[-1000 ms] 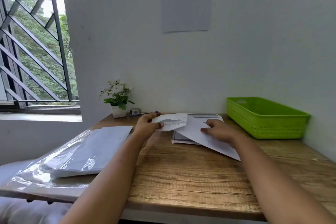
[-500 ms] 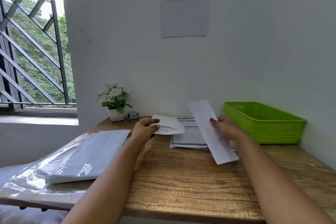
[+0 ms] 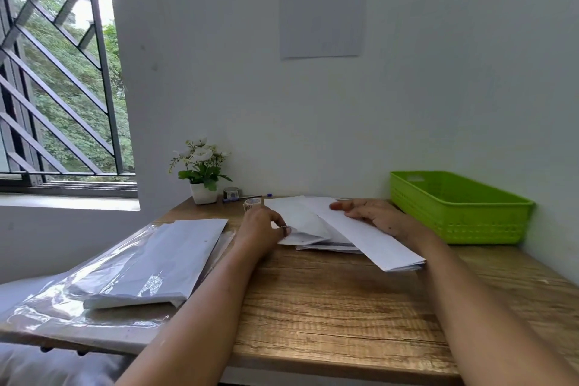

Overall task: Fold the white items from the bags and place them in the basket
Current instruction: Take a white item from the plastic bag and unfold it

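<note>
You are still early in the job. The green basket (image 3: 460, 210) stands at the far right of the table (image 3: 329, 316), and the part of its inside that shows holds nothing white. On the left the clear plastic bag (image 3: 94, 301) still has a thick wad of white sheets (image 3: 163, 260) in it, so most of the folding is ahead of you.

Your left hand (image 3: 263, 229) has its grip pinched on a small folded white piece (image 3: 302, 219), thumb on its near edge. Your right hand (image 3: 376, 216) lies with fairly straight fingers on a long folded white strip (image 3: 376, 241), its grip released. Both lie over a stack of papers (image 3: 329, 247), beside the basket but not in it.

Half a second ago your right hand held that strip up on end, clear of the table. It is now laid down flat, slanting across the stack, with its far end overlapping the small piece. Your left hand has kept its hold.
</note>
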Demonstrator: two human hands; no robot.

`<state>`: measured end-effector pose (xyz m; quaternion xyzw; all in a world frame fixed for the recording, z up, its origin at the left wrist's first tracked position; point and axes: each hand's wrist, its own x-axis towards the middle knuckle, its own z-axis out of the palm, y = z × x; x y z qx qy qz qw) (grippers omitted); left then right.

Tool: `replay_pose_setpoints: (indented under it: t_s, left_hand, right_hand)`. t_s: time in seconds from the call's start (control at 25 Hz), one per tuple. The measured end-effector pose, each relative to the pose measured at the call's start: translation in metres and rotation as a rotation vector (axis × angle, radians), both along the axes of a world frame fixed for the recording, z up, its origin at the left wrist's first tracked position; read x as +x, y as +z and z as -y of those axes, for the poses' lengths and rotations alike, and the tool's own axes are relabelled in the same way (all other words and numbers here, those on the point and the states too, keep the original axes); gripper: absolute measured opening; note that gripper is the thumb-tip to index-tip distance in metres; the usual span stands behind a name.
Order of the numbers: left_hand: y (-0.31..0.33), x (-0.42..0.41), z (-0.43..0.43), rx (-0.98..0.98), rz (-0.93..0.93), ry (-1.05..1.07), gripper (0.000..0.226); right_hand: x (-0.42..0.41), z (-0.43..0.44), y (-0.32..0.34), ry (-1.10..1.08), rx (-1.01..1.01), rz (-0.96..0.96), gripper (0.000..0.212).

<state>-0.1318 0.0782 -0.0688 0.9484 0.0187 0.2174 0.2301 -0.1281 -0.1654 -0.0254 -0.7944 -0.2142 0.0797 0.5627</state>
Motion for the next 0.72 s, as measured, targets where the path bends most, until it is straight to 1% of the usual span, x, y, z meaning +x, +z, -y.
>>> replay_pose_setpoints:
  t_s: [0.08, 0.12, 0.2, 0.24, 0.28, 0.36, 0.4, 0.48, 0.6, 0.72]
  left_hand:
    - [-0.001, -0.002, 0.004, 0.043, -0.034, -0.059, 0.016]
    - [-0.001, -0.003, 0.006, 0.07, -0.042, -0.082, 0.013]
    - [-0.001, -0.005, 0.01, 0.133, -0.024, -0.099, 0.01]
    - [-0.001, -0.006, 0.012, 0.162, -0.004, -0.093, 0.01]
    - [-0.001, -0.007, 0.014, 0.183, 0.016, -0.09, 0.01]
    - [-0.001, -0.009, 0.018, 0.18, 0.045, -0.098, 0.012]
    - [-0.002, -0.009, 0.018, 0.168, 0.062, -0.104, 0.013]
    - [-0.002, -0.01, 0.016, 0.13, 0.093, -0.105, 0.015]
    - [-0.003, -0.008, 0.013, -0.011, 0.122, -0.153, 0.023]
    - [-0.003, -0.008, 0.016, -0.072, 0.201, -0.179, 0.025]
  right_hand:
    - [0.0, -0.005, -0.006, 0.007, -0.049, -0.035, 0.028]
    - [0.0, -0.009, -0.009, 0.016, 0.001, -0.107, 0.026]
    - [-0.004, -0.014, -0.01, 0.003, 0.175, -0.351, 0.023]
    - [-0.006, -0.013, -0.008, 0.009, 0.231, -0.458, 0.023]
    - [-0.009, -0.012, -0.005, 0.045, 0.245, -0.54, 0.025]
    - [-0.019, -0.011, 0.003, 0.16, 0.174, -0.649, 0.031]
    - [-0.022, -0.01, 0.005, 0.198, 0.112, -0.667, 0.033]
    - [-0.022, -0.01, 0.005, 0.203, 0.042, -0.639, 0.034]
    - [-0.007, -0.01, -0.006, 0.141, 0.02, -0.475, 0.032]
    - [0.003, -0.008, -0.015, 0.081, -0.021, -0.359, 0.033]
